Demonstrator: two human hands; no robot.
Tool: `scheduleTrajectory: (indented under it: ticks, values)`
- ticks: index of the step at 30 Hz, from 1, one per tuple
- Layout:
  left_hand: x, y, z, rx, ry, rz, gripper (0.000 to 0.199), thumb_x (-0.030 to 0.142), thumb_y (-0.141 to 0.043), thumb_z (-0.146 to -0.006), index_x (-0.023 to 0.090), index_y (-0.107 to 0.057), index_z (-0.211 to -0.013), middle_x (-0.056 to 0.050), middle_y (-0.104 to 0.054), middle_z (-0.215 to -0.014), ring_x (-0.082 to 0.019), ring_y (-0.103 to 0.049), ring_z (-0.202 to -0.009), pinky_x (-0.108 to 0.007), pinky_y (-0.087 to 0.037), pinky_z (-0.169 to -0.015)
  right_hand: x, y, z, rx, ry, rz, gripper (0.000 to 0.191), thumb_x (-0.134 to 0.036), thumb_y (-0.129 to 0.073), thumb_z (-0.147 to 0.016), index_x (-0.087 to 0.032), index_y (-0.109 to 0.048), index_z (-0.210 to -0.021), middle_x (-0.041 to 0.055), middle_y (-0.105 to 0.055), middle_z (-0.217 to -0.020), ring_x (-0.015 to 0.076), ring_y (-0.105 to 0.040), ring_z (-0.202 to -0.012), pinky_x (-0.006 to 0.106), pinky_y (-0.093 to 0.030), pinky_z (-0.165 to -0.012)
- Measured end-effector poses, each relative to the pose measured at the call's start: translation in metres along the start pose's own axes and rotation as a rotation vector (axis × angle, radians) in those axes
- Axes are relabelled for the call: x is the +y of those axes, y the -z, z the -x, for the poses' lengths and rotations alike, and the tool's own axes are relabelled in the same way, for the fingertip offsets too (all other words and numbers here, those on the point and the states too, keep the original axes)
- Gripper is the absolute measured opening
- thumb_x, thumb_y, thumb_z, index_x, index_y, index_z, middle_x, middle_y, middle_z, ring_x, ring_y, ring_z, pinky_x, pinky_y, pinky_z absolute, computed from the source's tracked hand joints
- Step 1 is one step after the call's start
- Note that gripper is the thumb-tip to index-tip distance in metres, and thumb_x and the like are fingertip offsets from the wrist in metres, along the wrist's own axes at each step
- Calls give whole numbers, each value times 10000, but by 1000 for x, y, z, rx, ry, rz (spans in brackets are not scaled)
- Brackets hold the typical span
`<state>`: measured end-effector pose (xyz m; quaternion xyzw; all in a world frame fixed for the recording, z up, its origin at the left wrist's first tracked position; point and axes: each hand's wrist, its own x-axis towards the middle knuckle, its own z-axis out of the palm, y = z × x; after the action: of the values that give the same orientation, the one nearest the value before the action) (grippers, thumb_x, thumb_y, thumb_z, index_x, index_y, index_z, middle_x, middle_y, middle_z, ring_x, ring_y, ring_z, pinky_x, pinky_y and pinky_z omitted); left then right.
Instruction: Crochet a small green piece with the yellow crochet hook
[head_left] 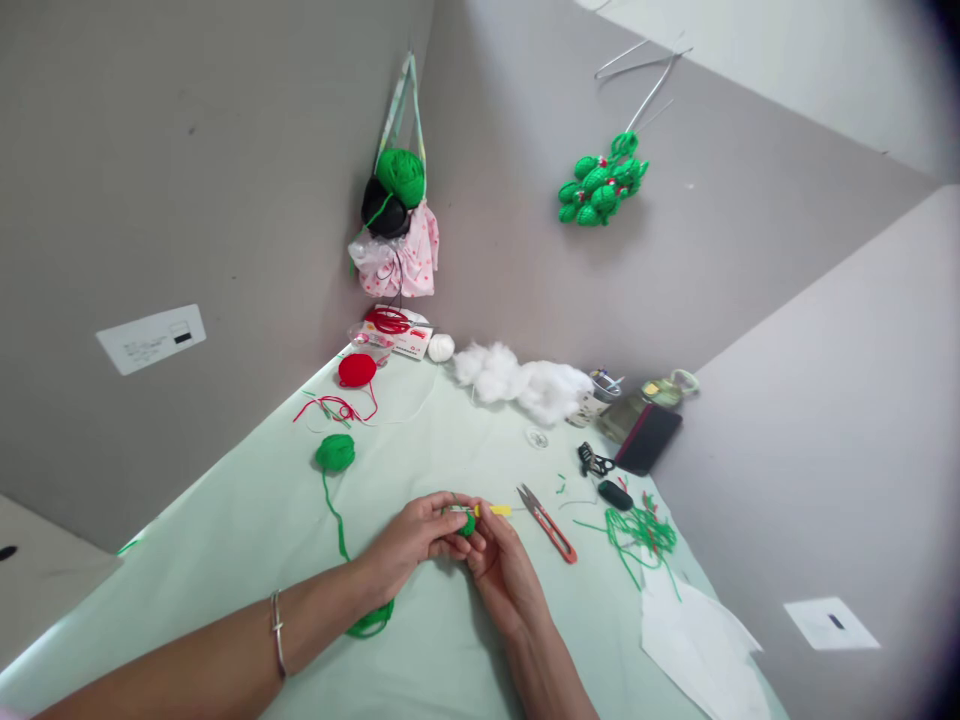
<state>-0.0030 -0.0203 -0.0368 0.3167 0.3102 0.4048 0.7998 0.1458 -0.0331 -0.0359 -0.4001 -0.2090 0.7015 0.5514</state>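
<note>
My left hand (429, 530) is closed around a small green crocheted piece (466, 524), pinching it between thumb and fingers. In my right hand (496, 556) is a crochet hook with a yellow handle (493, 510), its metal tip at the crocheted piece. Fingers hide much of both. Green yarn (339, 525) runs from a green yarn ball (335, 453) down to a loose loop (373, 622) below my left forearm. Just right of my hands lie thread snips with orange handles (551, 528).
Behind my hands are a red yarn ball (357, 370), white stuffing (525, 382) and a white ball (441, 347). To the right are a dark phone (649, 439), a hair claw (594, 460), green yarn scraps (641, 535) and white paper (694, 640). Green crocheted pieces (602, 188) hang on the wall.
</note>
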Motion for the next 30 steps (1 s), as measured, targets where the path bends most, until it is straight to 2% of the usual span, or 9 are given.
scheduleTrajectory:
  ticks: [5, 11, 15, 19, 22, 24, 26, 30]
  values:
    - [0, 1, -1, -4, 15, 27, 458, 429, -866, -814, 118, -744, -1127, -94, -796, -846, -168, -709, -717, -292, -523, -786, -1, -3, 1, 2, 0, 6, 372, -423, -956, -707, -131, -739, -785, -53, -549, -549, 81, -517, -520, 211, -478, -546]
    - [3, -1, -6, -20, 47, 51, 428, 427, -837, -842, 117, -740, -1120, -75, -769, -787, -164, -685, -699, -278, -484, -740, -1, -4, 0, 32, 25, 103, 407, -505, -903, -767, -129, -757, -811, -50, -522, -505, 82, -491, -490, 207, -387, -519]
    - [3, -1, -13, 2, 90, 86, 463, 428, -880, -791, 120, -748, -1110, -66, -760, -757, -158, -662, -666, -274, -454, -702, 3, 2, -6, 51, -1, 100, 418, -538, -882, -778, -141, -750, -792, -44, -526, -479, 102, -505, -472, 230, -387, -518]
    - [-4, 6, -20, -9, 156, 111, 548, 498, -922, -734, 128, -766, -1108, -61, -741, -711, -161, -645, -626, -273, -425, -646, 10, 11, -10, 22, 5, 70, 405, -548, -844, -814, -156, -743, -823, -49, -515, -431, 116, -511, -421, 235, -371, -489]
    - [-13, 16, -24, -24, 217, 135, 570, 505, -927, -743, 149, -771, -1159, -57, -737, -714, -163, -652, -629, -267, -419, -630, 11, 13, -11, 5, 13, 79, 356, -513, -831, -845, -167, -745, -867, -51, -539, -426, 124, -541, -412, 251, -419, -511]
    - [-17, 21, -26, -14, 260, 171, 559, 492, -938, -739, 171, -775, -1168, -51, -738, -724, -160, -652, -625, -268, -431, -628, 9, 11, -11, -6, 24, 106, 310, -467, -835, -857, -169, -754, -887, -48, -571, -446, 121, -572, -420, 245, -439, -523]
    - [-19, 25, -28, -6, 303, 204, 555, 485, -944, -736, 188, -783, -1175, -51, -741, -724, -159, -651, -621, -265, -441, -620, 6, 8, -11, -55, 67, 102, 302, -461, -835, -855, -170, -752, -857, -46, -587, -464, 117, -568, -393, 229, -416, -470]
    - [-13, 29, -27, 0, 367, 241, 498, 465, -926, -775, 209, -815, -1188, -59, -747, -730, -142, -634, -622, -243, -459, -616, 1, -1, -13, 0, 86, 140, 265, -434, -804, -894, -174, -750, -895, -49, -608, -536, 104, -602, -422, 217, -439, -479]
